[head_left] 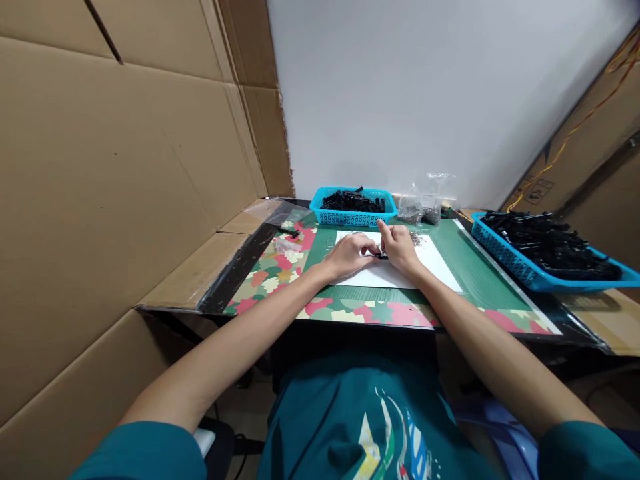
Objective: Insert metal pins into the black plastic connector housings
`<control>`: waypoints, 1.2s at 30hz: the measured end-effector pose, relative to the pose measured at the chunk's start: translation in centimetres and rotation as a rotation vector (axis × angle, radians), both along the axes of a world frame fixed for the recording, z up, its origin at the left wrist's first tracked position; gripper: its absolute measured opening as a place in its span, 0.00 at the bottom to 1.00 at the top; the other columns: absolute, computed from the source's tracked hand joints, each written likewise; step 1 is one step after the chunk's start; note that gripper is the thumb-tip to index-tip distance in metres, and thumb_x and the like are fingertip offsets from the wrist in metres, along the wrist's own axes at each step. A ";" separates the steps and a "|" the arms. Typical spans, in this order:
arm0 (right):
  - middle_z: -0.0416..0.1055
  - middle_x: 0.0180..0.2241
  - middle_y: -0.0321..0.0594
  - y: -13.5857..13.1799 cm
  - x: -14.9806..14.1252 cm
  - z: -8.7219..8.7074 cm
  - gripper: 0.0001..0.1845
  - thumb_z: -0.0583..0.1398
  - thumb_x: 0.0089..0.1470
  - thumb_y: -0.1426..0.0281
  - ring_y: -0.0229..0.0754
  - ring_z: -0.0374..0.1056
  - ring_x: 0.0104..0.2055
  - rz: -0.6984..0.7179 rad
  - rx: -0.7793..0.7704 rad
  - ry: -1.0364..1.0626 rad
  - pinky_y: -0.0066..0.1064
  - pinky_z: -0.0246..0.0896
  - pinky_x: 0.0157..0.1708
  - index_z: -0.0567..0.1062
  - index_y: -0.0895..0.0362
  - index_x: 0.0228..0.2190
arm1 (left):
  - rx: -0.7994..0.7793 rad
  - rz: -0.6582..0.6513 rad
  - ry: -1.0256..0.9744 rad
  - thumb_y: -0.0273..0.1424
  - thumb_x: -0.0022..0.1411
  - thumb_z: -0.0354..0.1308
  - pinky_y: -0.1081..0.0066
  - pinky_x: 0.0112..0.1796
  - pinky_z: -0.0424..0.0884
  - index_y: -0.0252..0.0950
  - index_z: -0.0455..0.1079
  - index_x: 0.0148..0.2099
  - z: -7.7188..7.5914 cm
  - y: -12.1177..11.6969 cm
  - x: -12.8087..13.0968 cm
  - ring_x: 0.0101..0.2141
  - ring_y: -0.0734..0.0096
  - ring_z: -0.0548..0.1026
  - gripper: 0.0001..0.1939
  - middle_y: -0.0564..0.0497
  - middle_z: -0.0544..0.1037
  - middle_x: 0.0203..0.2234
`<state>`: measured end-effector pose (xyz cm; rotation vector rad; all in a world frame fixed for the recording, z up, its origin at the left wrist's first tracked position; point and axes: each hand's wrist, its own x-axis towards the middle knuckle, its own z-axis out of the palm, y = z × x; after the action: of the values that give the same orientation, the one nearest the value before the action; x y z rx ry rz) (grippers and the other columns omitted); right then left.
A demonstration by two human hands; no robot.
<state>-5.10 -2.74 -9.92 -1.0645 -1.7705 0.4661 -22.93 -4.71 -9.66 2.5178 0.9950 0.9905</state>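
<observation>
Over a white sheet of paper (390, 280) on the table, my two hands meet at a small black plastic part (383, 256). The fingers of my left hand (350, 257) are closed on its left end. My right hand (400, 248) is closed at the part's right end, its thumb pointing up; fingers hide whatever else it may hold. Small metal pieces (416, 238) lie scattered on the paper just beyond my right hand. More small bits lie behind my left hand, too tiny to name.
A blue basket (354, 218) of black parts stands at the back, beside clear bags (430, 207) of small pieces. Another blue basket (530, 277), heaped with black parts, sits at the right. One black part (289, 232) lies at the left. Cardboard walls (125, 167) flank the table.
</observation>
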 end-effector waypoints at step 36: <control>0.64 0.14 0.40 0.1 0.5 0.1 0.42 0.45 0.68 0.39 0.41 0.63 0.20 -0.150 0.056 0.160 0.35 0.61 0.29 0.64 0.51 0.12 | -0.072 -0.035 -0.099 0.29 0.62 0.66 0.69 0.35 0.72 0.35 0.82 0.38 0.0 0.1 0.6 0.31 0.67 0.78 0.04 0.48 0.85 0.32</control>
<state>-4.57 -2.66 -9.83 -1.0808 -1.5427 0.3956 -22.30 -4.56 -9.63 2.3944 0.9375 1.0391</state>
